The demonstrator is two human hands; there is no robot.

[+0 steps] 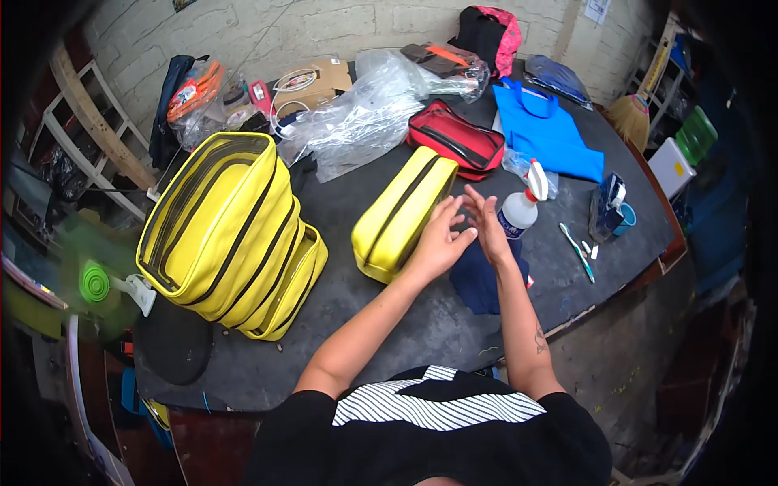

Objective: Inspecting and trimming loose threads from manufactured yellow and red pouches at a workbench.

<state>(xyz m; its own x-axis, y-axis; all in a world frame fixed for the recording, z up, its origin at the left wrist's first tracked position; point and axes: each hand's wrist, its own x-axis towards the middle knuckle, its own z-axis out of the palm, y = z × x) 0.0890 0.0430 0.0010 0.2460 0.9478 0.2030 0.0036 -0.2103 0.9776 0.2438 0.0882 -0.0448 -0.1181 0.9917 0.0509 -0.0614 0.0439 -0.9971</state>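
My left hand [440, 241] is beside the right side of a yellow zippered case [405, 212], its fingers stretched out; whether it touches the case I cannot tell. Close to it, my right hand [489, 229] is raised with fingers extended, just left of a white spray bottle [519, 212] with a red and white trigger head. Nothing shows in either hand. Under my right wrist lies a dark blue cloth [476, 279]. On the left stands a stack of yellow zippered cases [231, 235], the top one showing an open, hollow inside.
Behind lie a red case [455, 139], clear plastic wrapping [356, 121], a cardboard box [320, 84] and a blue fabric bag [543, 134]. A toothbrush [577, 253] and a tape dispenser [606, 208] lie at the right. A green fan [95, 281] is at the left edge.
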